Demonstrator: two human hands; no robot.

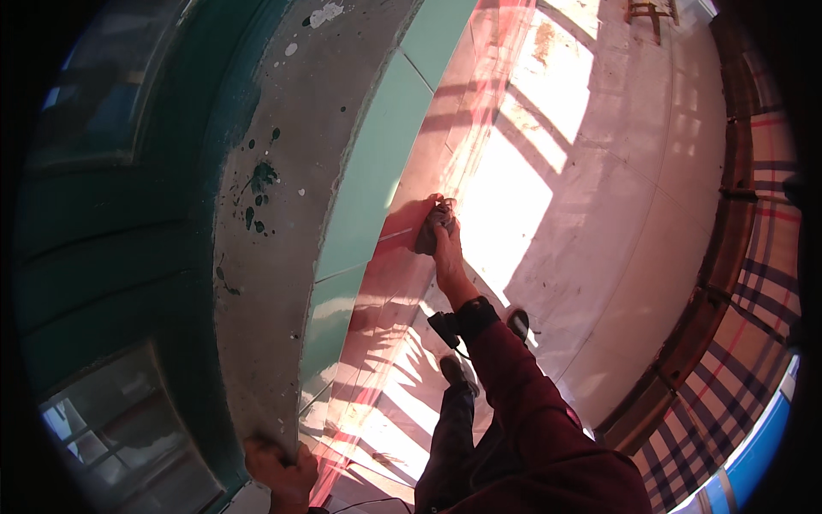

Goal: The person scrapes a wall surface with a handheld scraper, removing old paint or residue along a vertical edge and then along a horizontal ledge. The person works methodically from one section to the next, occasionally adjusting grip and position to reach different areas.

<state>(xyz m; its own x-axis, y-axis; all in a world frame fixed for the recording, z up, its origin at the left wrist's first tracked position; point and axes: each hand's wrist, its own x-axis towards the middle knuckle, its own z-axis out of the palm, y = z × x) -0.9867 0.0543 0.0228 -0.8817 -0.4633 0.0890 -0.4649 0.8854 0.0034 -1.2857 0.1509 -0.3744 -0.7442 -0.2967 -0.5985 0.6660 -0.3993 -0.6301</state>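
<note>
My right hand [444, 238] is closed around a crumpled dark cloth [426, 235], held against the glossy tiled wall below the window sill. The tiles there look pink in the light, with a band of green tiles [359, 212] above them. At the bottom left, my left hand [282, 464] rests with bent fingers at the edge of the bare concrete sill [289, 270]; its fingertips are dark and blurred, so whether it holds something cannot be told. A dark strap with a small black device [444, 329] sits on my right wrist.
A green window frame [173, 257] with glass panes runs along the left. The pale floor [616, 244] carries bright sun patches, and my shoes stand on it. A wooden-framed seat with plaid cushions [713, 347] curves along the right. A small wooden object [652, 11] is at the top.
</note>
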